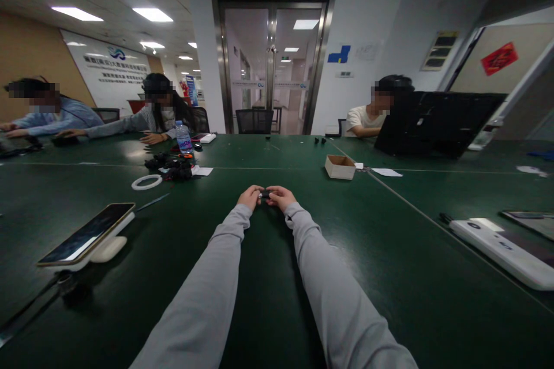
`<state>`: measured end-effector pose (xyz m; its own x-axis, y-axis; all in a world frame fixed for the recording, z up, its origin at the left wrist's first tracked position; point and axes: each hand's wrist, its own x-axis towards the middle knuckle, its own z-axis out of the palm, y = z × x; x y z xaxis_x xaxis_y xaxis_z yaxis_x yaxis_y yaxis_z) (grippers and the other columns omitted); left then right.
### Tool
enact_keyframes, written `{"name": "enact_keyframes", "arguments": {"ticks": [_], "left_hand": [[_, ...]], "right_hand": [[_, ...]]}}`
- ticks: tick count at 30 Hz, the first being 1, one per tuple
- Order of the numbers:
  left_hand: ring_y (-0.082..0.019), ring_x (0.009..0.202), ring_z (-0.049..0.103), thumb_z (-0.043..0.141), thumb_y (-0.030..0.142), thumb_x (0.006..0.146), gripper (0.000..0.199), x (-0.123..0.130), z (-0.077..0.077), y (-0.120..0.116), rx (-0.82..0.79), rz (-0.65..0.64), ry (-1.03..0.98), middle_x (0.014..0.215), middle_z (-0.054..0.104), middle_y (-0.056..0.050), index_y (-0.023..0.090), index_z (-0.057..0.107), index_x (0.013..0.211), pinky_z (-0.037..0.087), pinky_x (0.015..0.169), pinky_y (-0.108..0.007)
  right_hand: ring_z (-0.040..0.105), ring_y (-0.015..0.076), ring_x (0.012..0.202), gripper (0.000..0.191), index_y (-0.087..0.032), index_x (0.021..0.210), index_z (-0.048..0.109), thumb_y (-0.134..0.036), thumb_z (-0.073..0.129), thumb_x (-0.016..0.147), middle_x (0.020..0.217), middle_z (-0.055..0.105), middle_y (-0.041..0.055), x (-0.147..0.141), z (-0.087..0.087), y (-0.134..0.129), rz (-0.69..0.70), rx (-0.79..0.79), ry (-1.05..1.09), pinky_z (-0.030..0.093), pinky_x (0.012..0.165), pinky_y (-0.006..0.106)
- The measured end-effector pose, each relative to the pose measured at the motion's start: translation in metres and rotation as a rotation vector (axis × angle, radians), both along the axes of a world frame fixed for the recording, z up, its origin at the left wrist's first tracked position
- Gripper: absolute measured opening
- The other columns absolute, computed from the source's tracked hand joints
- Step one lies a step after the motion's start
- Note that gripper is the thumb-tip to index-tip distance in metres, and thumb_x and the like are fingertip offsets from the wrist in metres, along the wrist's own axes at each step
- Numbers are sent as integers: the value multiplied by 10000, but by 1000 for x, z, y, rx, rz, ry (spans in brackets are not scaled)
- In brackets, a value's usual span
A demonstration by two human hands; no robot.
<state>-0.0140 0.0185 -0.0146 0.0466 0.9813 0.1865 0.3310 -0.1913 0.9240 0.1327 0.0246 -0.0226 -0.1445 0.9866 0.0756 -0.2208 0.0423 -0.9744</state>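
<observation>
Both of my arms, in light grey sleeves, reach forward over a dark green table (268, 277). My left hand (249, 198) pinches one end of a small black object (264, 195) with a shiny, light-coloured end. At its other end, the fingers of my right hand (281, 198) are closed on it. It is held level just above the table, between my fingertips. My fingers cover much of it, and it is too small to tell its kind.
A small open cardboard box (340, 168) stands ahead to the right. To the left lie a white ring (146, 183), black gadgets (171, 167) and a propped phone (89, 233). A white device (502, 251) lies at right. Several people sit across the table, one behind a monitor (437, 124).
</observation>
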Motion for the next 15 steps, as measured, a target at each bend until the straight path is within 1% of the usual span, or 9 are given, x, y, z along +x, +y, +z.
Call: {"name": "enact_keyframes", "arguments": {"ticks": [3,6,9,13,15], "left_hand": [[-88,460,447,423,211,693,290,0,0,1,18,1,-22,516,508,41,187,592,928,378,490,-203],[-94,451,440,396,243,723,276,0,0,0,17,-4,-24,471,477,40,183,601,898,367,478,-205],[-91,454,437,422,246,712,272,0,1,-1,21,-13,-26,493,491,40,191,598,912,355,467,-202],[-91,440,416,372,287,755,274,0,2,-2,42,-16,-26,451,439,39,181,609,842,346,461,-204],[-83,450,420,425,270,725,249,0,2,-3,52,-10,-26,495,465,43,189,600,882,353,468,-200]], "right_hand": [[600,97,496,211,-152,832,590,-48,588,650,554,591,-22,0,-1,1,-1,-7,4,506,482,201],[602,101,502,214,-153,837,592,-56,599,647,554,590,-21,0,-1,1,4,-8,1,510,491,207],[605,102,514,217,-154,842,593,-70,612,643,560,591,-19,0,-1,1,9,-1,1,515,507,212],[603,97,505,216,-154,835,591,-83,625,634,565,595,-21,0,-1,0,4,4,2,511,494,201],[603,96,503,217,-154,835,591,-91,630,631,561,597,-21,0,-1,0,-3,7,4,511,488,198]]}}
